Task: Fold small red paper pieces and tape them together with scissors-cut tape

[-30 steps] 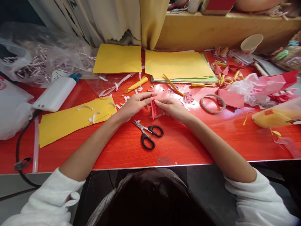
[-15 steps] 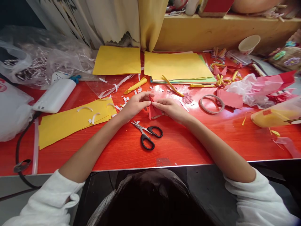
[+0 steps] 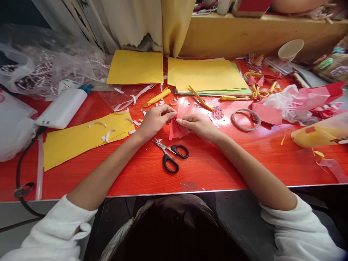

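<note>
Between my two hands is a small folded piece of red paper [image 3: 177,131], its lower part fanning out below the fingers. My left hand [image 3: 157,119] pinches its top from the left, thumb against fingers. From the right, my right hand [image 3: 198,125] is closed on the paper's upper right side. My fingers cover part of the folds. Just below lie scissors [image 3: 170,155] with black handles, blades pointing up and left, slightly apart. Small white paper scraps [image 3: 137,123] are scattered beside my left hand.
Yellow paper strips [image 3: 87,139] lie at left, near a white power strip [image 3: 62,108]. Behind are yellow sheets [image 3: 138,67] and a paper stack [image 3: 206,74]. At right are a roll of tape [image 3: 246,119], pink paper [image 3: 268,113] and a lying plastic cup [image 3: 320,130].
The red paper's lower part has spread and swung slightly left. My fingers have shifted a little on its top, and the camera view has moved slightly.
</note>
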Demonstrator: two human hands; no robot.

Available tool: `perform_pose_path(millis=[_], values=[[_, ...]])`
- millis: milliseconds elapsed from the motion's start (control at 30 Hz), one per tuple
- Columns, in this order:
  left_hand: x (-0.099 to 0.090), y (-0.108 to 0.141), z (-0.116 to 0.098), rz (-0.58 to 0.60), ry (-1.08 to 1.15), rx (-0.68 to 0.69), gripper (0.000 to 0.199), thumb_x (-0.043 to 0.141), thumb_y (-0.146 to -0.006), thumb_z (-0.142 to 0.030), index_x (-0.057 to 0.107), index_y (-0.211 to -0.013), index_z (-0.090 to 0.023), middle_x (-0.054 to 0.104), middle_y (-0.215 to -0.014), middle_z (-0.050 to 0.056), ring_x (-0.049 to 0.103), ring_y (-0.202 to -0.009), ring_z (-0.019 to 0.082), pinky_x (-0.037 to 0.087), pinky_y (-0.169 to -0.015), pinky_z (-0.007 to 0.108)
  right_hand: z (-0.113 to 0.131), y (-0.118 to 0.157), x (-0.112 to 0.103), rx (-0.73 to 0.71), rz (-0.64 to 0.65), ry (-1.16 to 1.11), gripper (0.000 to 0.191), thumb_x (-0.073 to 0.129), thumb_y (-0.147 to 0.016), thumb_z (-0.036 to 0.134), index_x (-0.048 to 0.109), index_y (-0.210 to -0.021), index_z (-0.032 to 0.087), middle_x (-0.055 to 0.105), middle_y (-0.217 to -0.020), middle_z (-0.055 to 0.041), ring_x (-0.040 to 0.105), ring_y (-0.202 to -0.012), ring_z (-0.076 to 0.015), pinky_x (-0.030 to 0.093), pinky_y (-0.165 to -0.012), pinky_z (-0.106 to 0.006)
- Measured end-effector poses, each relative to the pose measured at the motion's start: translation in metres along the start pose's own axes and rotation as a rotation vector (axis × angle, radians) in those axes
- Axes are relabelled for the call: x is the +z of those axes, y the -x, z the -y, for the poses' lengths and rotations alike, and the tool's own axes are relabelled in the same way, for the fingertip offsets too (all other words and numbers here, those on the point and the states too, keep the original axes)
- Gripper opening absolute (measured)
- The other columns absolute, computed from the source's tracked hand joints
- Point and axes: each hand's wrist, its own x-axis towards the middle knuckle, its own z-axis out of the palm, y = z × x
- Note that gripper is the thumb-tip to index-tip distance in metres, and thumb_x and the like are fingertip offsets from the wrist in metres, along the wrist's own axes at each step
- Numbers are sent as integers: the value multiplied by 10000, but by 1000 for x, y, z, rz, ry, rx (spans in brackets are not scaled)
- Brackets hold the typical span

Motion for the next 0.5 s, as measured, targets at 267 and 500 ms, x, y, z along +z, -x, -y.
perform_pose_path(millis=[267,500], values=[[1,0,-1,63,-27,-66,279,594,-784,-429,627,-787,-152,607,-746,7,524,-706,117,392,-681,243,-5,-2,5,19,-86,87,414,631,-760,504,443,-613,167,345,-561,58,271,-515,-66,183,-494,-255],[3,4,-7,15,-159,-52,236,575,-796,-381,569,-720,-158,555,-672,-13,480,-646,106,359,-626,251,0,0,5,49,-38,134,416,600,-773,538,501,-655,151,342,-583,49,270,-538,-69,187,-500,-249]])
